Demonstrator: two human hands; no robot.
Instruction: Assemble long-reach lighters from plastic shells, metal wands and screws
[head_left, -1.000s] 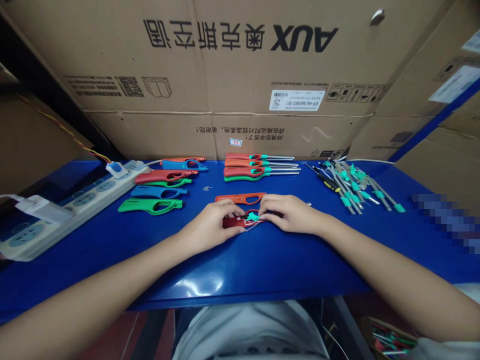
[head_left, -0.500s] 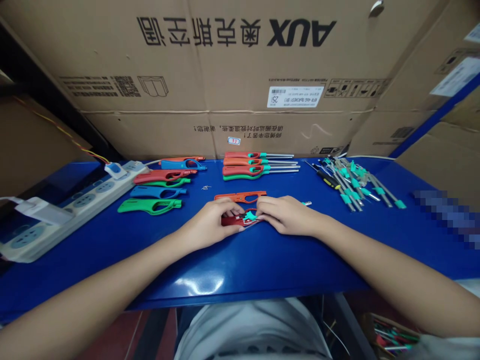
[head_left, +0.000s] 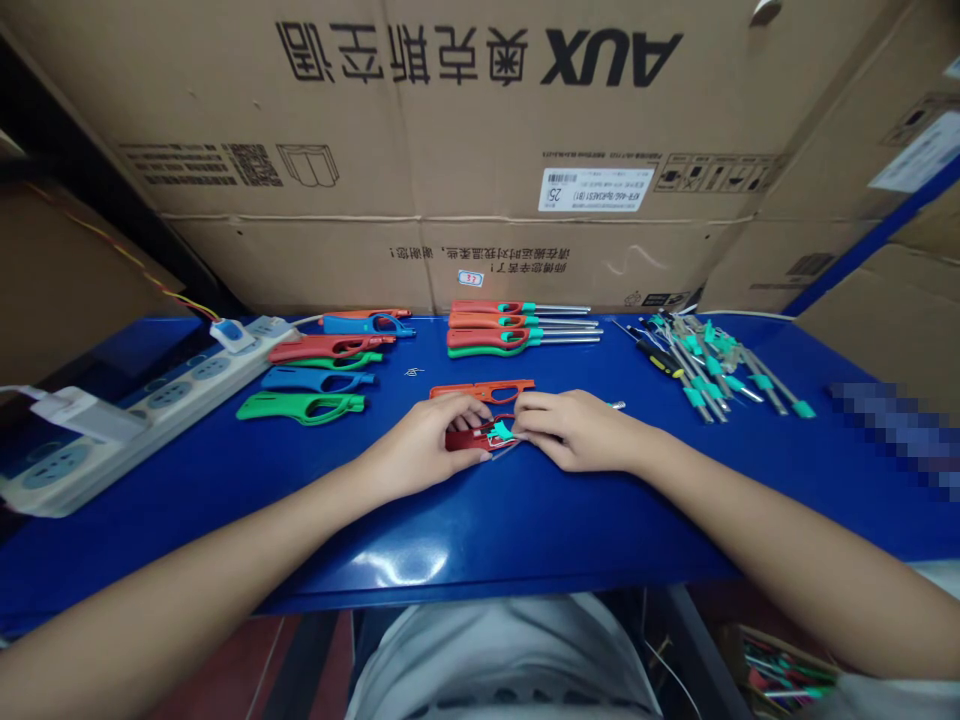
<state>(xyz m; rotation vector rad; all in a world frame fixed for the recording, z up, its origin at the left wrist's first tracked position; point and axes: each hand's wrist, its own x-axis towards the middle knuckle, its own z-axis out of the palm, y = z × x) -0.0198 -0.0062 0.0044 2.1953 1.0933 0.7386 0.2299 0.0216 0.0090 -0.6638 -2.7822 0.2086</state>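
My left hand (head_left: 439,437) is closed around the rear of a red lighter shell (head_left: 466,440), which lies on its side with its inside facing up. Inside the shell's front part sits a teal trigger piece (head_left: 500,431) with a thin pale wire beside it. My right hand (head_left: 574,430) pinches at the shell's front end; its fingertips cover what they grip, perhaps the wire. A metal tip (head_left: 616,405) pokes out beyond the right hand. Just behind both hands rests an orange lighter shell (head_left: 484,389).
Several coloured handle shells (head_left: 304,406) lie at left beside a white power strip (head_left: 169,395). Finished-looking lighters (head_left: 491,342) are stacked at the back middle. At right are metal tubes with teal parts (head_left: 712,360) and a screwdriver (head_left: 660,358). A cardboard wall (head_left: 337,250) stands behind.
Both hands stay at the red shell with only slight finger movement. The right fingertips have shifted a little at its front end. The whole view has moved slightly.
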